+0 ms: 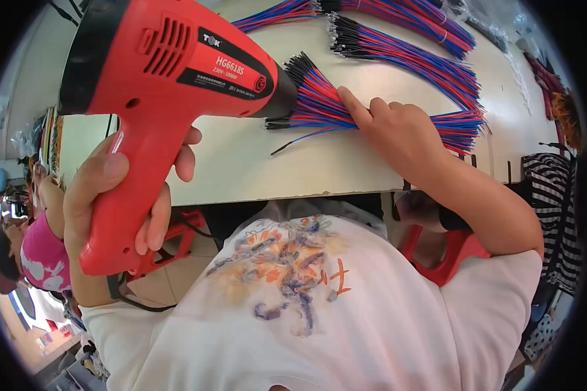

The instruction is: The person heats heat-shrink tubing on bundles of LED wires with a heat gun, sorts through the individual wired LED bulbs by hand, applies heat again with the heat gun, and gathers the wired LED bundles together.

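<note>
My left hand (pixel 104 176) is wrapped around the handle of a red heat gun (pixel 147 130). The gun's dark nozzle (pixel 284 91) points right, close over the black-sleeved ends of a bundle of red and blue wires (pixel 326 101). Across the middle of this bundle lies my right hand (pixel 398 127), palm down, its index finger stretched out along the wires and the other fingers slightly bent. It presses the wires on the table. One blue wire with a black end (pixel 284 148) sticks out apart from the rest. The nozzle hides part of the wire ends.
Another wire bundle (pixel 404 62) lies farther back on the pale table (pixel 254 173), with more bundles (pixel 398 16) behind it. Red stools (pixel 447 254) stand under the table's edge. A person in a pink top (pixel 42 251) is at the left. Striped cloth (pixel 551 208) hangs at right.
</note>
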### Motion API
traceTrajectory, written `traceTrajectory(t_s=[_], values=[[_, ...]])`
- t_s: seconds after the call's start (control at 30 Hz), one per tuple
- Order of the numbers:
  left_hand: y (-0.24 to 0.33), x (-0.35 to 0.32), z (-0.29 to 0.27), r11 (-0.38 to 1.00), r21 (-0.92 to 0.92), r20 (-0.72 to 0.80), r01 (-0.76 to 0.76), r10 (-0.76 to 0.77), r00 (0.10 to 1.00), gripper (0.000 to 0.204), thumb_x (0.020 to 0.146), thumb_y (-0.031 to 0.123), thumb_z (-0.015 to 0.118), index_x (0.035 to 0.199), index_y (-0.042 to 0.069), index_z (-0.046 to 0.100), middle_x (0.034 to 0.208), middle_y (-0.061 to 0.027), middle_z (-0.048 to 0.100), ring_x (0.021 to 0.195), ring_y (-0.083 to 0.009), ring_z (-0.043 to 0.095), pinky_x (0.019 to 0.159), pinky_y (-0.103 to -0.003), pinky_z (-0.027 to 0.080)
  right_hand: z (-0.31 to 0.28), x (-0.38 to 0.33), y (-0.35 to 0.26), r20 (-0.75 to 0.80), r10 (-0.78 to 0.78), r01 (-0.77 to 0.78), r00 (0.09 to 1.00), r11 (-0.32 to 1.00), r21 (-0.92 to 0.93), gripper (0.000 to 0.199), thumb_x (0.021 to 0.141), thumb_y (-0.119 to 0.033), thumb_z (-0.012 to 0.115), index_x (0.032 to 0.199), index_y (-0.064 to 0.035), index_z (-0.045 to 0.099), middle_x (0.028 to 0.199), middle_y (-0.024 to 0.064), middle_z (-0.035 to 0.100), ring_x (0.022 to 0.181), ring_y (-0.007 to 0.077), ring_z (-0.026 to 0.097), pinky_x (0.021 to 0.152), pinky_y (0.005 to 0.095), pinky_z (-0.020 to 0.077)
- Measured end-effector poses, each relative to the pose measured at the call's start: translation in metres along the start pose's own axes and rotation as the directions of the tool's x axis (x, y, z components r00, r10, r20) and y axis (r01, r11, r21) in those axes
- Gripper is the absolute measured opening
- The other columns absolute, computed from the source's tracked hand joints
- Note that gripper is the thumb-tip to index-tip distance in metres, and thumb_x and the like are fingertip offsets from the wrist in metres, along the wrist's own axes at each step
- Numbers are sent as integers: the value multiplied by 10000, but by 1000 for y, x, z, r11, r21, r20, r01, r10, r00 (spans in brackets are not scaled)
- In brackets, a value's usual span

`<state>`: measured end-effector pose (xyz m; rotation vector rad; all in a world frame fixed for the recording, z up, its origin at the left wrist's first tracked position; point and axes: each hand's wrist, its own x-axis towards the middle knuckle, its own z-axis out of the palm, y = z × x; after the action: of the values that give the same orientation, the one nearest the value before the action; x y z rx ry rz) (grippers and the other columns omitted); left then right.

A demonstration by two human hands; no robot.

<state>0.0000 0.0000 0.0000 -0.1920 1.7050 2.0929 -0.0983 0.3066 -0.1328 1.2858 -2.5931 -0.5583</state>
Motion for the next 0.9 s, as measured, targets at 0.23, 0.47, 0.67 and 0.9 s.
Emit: traceTrajectory(t_s=[0.23,0.47,0.67,0.9], values=[[4,11,7,998,-56,24,-22,23,999,693,882,344,516,1226,-211,285,992,-262,503,356,-223,548,263,-241,428,4,-2,5,8,-20,20,1000,1000,6,735,742,-90,591,1441,-120,366,741,15,532,615,136,589,516,246,457],[8,21,4,985,-169,48,-21,30,998,653,930,307,469,1245,-225,260,1015,-269,494,336,-240,536,234,-237,424,11,-4,6,-3,-25,25,1000,999,24,740,746,-97,593,1447,-142,362,767,14,537,660,136,597,547,253,460],[18,38,3,998,-67,102,20,-13,995,630,958,318,418,1253,-224,291,1028,-251,501,344,-226,539,239,-234,426,16,-5,10,-59,-49,52,997,997,58,732,745,-100,592,1442,-147,373,765,18,533,664,144,596,575,257,459],[23,33,8,1000,-28,44,-8,10,999,627,969,326,398,1269,-213,282,1040,-238,509,351,-210,544,245,-231,435,9,-8,7,-96,-56,64,994,995,76,723,746,-98,593,1436,-164,385,762,22,527,659,149,591,582,256,457]])
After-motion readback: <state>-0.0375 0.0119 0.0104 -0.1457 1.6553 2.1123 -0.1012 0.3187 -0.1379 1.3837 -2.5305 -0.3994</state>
